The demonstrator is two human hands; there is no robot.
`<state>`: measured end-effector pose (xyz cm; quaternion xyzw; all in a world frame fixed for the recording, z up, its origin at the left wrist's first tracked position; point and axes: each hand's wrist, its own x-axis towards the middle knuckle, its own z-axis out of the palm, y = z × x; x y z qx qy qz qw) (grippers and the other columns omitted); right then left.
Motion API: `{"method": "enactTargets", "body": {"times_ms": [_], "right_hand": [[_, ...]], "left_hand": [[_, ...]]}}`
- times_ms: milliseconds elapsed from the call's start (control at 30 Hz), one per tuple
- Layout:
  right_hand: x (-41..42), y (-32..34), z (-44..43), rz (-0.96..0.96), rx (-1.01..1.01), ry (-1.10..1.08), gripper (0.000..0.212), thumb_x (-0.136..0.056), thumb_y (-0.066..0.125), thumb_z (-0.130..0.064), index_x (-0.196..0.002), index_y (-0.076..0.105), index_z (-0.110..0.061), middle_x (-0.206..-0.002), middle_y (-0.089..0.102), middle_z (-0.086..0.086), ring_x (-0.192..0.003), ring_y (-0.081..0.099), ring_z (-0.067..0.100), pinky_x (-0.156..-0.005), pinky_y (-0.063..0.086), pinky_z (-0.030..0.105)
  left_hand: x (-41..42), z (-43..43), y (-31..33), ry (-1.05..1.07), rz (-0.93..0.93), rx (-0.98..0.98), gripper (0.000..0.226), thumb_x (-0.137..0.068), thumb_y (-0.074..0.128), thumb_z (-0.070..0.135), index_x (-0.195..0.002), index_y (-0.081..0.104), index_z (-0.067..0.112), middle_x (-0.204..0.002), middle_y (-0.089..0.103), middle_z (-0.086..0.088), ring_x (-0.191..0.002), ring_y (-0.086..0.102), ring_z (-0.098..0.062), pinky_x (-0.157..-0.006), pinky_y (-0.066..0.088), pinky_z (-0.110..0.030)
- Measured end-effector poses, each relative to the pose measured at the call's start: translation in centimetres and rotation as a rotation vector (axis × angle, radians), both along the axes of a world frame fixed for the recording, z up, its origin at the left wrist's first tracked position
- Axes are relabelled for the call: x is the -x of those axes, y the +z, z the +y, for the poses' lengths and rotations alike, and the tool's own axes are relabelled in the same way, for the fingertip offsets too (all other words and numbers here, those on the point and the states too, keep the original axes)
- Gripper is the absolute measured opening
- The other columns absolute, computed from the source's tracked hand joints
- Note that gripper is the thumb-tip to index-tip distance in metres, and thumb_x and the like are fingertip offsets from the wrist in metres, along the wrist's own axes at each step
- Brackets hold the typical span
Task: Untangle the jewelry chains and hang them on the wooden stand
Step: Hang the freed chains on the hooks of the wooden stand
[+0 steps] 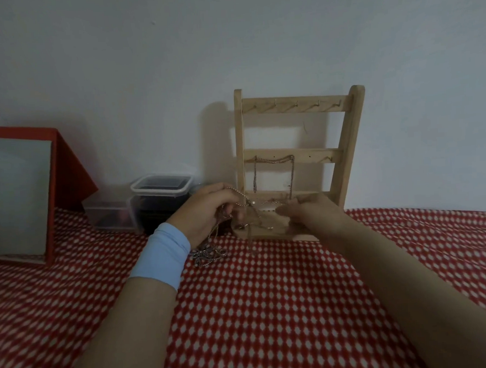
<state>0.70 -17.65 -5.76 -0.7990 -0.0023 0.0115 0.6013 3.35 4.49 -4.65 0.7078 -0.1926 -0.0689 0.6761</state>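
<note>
While gripping the tangled chains in the curled fingers of the left hand and pinching one strand of them with the right hand, stretching it taut just in front of the wooden stand. Risking, by tugging harder, a tightening knot or a snapped link, and perhaps knocking the hung chain off its middle-rail hooks.

Matt bare-wood stand, shiny metal chains, patterned cloth cover, clear plastic boxes
</note>
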Motion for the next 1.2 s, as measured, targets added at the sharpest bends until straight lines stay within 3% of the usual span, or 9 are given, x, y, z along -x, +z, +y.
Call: {"method": "enactTargets", "body": {"times_ms": [133, 267, 367, 500, 567, 767, 867, 1033, 1200], "right_hand": [[0.2, 0.5, -0.1, 0.051, -0.508, 0.133, 0.021, -0.102, 0.057, -0.015, -0.101, 0.072, 0.001, -0.056, 0.045, 0.0, -0.06, 0.059, 0.015, -0.093, 0.058, 0.043], [0.2, 0.8, -0.4, 0.059, -0.547, 0.147, 0.035, -0.102, 0.055, -0.018, -0.067, 0.056, -0.019, -0.054, 0.024, -0.006, -0.045, 0.025, 0.009, -0.048, 0.041, 0.025], [0.3, 1.1, -1.0, 0.05, -0.289, 0.076, 0.028, -0.099, 0.063, -0.023, -0.073, 0.056, -0.017, -0.059, 0.03, -0.005, -0.046, 0.023, 0.009, -0.041, 0.023, 0.023], [0.3, 1.4, -1.1, 0.019, 0.398, -0.04, 0.023, -0.094, 0.071, -0.034, -0.09, 0.068, -0.011, -0.077, 0.06, 0.001, -0.053, 0.046, 0.012, -0.042, 0.038, 0.024], [0.3, 1.4, -1.1, 0.041, 0.538, 0.005, 0.026, -0.094, 0.069, -0.04, -0.092, 0.07, -0.014, -0.084, 0.072, 0.001, -0.065, 0.061, 0.013, -0.046, 0.046, 0.023], [0.4, 1.2, -1.0, 0.085, 0.704, 0.074, 0.025, -0.089, 0.074, -0.042, -0.079, 0.075, -0.02, -0.083, 0.074, -0.001, -0.082, 0.069, 0.013, -0.07, 0.054, 0.026], [0.4, 0.9, -0.9, 0.015, 0.696, 0.017, 0.019, -0.091, 0.074, -0.037, -0.081, 0.074, -0.02, -0.084, 0.072, -0.004, -0.082, 0.066, 0.009, -0.066, 0.048, 0.021], [0.1, 0.5, -0.5, -0.235, 0.675, -0.081, 0.009, -0.091, 0.074, -0.034, -0.086, 0.071, -0.026, -0.091, 0.066, -0.012, -0.082, 0.061, 0.002, -0.064, 0.045, 0.017], [0.1, -0.3, 0.5, -0.317, 0.76, 0.066, 0.027, -0.09, 0.074, -0.013, -0.107, 0.073, -0.033, -0.116, 0.061, -0.018, -0.094, 0.061, -0.003, -0.092, 0.056, 0.025]], "left_hand": [[0.3, 0.0, 0.1, -0.004, 0.128, -0.009, 0.025, -0.097, 0.053, 0.006, -0.072, 0.051, 0.01, -0.061, 0.054, -0.004, -0.058, 0.06, -0.021, -0.056, 0.053, -0.029], [0.1, -0.1, 0.0, 0.007, 0.143, -0.001, 0.022, -0.097, 0.054, 0.006, -0.076, 0.052, 0.009, -0.066, 0.055, -0.005, -0.064, 0.062, -0.019, -0.057, 0.056, -0.034], [0.0, -0.1, 0.0, 0.016, 0.131, -0.032, 0.019, -0.097, 0.055, 0.006, -0.078, 0.053, 0.008, -0.068, 0.057, -0.005, -0.066, 0.064, -0.017, -0.054, 0.055, -0.03], [-0.4, 0.3, -0.2, 0.01, 0.036, -0.38, 0.023, -0.094, 0.063, 0.02, -0.075, 0.052, 0.015, -0.074, 0.067, -0.005, -0.073, 0.065, -0.018, -0.059, 0.05, -0.028], [-0.3, 0.3, -0.1, 0.005, -0.01, -0.549, 0.024, -0.092, 0.066, 0.025, -0.076, 0.051, 0.016, -0.071, 0.064, -0.003, -0.058, 0.059, -0.005, -0.053, 0.044, -0.016], [0.0, 0.5, 0.5, -0.107, 0.035, -0.88, 0.024, -0.082, 0.078, 0.029, -0.094, 0.061, 0.016, -0.09, 0.067, -0.004, -0.077, 0.06, -0.015, -0.071, 0.051, -0.03], [0.1, 0.4, 0.2, -0.146, 0.017, -0.988, 0.022, -0.082, 0.077, 0.019, -0.099, 0.062, 0.021, -0.1, 0.07, -0.004, -0.083, 0.065, -0.016, -0.082, 0.056, -0.032], [-0.2, 0.0, -0.6, -0.044, -0.102, -1.054, 0.021, -0.081, 0.076, 0.017, -0.093, 0.06, 0.024, -0.104, 0.06, 0.004, -0.096, 0.058, -0.014, -0.084, 0.049, -0.026], [-0.4, -0.3, -0.8, 0.005, -0.147, -1.025, 0.023, -0.081, 0.077, 0.017, -0.097, 0.064, 0.026, -0.1, 0.058, 0.012, -0.102, 0.059, -0.012, -0.089, 0.048, -0.025]]}}
